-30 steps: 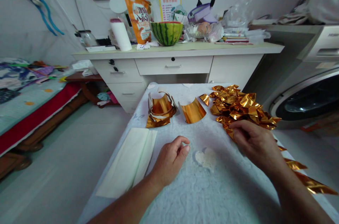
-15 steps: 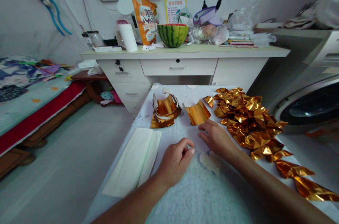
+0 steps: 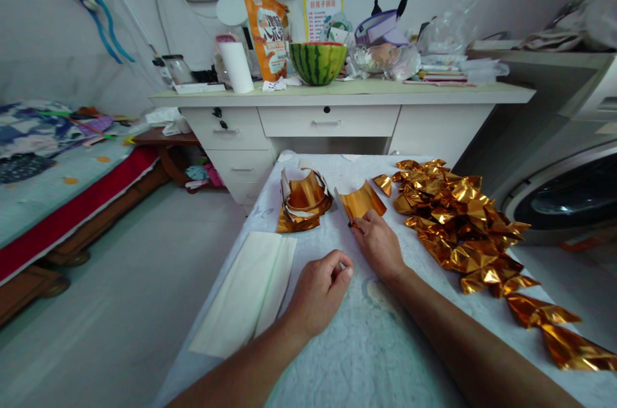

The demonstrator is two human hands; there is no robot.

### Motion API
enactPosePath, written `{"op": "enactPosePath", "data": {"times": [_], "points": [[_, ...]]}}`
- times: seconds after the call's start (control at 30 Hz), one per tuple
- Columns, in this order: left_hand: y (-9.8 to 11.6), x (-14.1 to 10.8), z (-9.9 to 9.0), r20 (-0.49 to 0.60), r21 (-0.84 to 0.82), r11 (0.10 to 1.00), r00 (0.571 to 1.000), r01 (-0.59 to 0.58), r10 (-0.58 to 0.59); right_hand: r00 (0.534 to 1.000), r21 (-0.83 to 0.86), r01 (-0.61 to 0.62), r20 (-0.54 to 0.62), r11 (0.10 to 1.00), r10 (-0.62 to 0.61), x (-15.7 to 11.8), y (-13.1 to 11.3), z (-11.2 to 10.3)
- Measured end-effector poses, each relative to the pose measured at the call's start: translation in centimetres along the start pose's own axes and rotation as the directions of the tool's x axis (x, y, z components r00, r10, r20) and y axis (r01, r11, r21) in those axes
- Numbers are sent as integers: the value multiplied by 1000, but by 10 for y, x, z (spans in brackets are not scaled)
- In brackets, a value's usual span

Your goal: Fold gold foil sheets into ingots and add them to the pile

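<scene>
My right hand (image 3: 378,242) pinches the near edge of a curved sheet of gold foil paper (image 3: 362,200), which lies on the cloth-covered table (image 3: 347,356). My left hand (image 3: 321,292) rests on the cloth, fingers curled with thumb and forefinger close together; whether anything is in them I cannot make out. Beyond it sits a stack of curled gold foil sheets (image 3: 306,198) with white undersides. On the right spreads a heap of folded gold foil pieces (image 3: 453,221), and one small folded piece (image 3: 383,184) lies apart from it, behind the curved sheet.
A folded pale paper (image 3: 245,292) lies along the table's left side. Behind stands a white desk (image 3: 332,99) bearing half a watermelon (image 3: 317,63), an orange pouch (image 3: 267,35) and bags. A washing machine (image 3: 569,157) is on the right, a bed (image 3: 72,177) on the left.
My right hand has moved slightly forward and left, and its fingers have closed on the near edge of the curved gold sheet. The left hand keeps its place.
</scene>
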State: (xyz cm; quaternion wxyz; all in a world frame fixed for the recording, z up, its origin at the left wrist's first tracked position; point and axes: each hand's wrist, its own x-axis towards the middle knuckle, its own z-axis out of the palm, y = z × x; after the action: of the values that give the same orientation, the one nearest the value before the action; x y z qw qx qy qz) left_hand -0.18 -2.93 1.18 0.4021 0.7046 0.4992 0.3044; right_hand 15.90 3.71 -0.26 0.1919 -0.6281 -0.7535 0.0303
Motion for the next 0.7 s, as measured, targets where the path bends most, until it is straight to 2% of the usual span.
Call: {"op": "enactPosePath", "data": {"times": [0.47,0.7], "points": [[-1,0,2,11,7,1000,1000,-2,2,987,117,-43,-148,992,60,6,13,6],[2,0,1,12,11,1000,1000,1,-1,985,142,-24,-167,990,48,2,14,5]]}}
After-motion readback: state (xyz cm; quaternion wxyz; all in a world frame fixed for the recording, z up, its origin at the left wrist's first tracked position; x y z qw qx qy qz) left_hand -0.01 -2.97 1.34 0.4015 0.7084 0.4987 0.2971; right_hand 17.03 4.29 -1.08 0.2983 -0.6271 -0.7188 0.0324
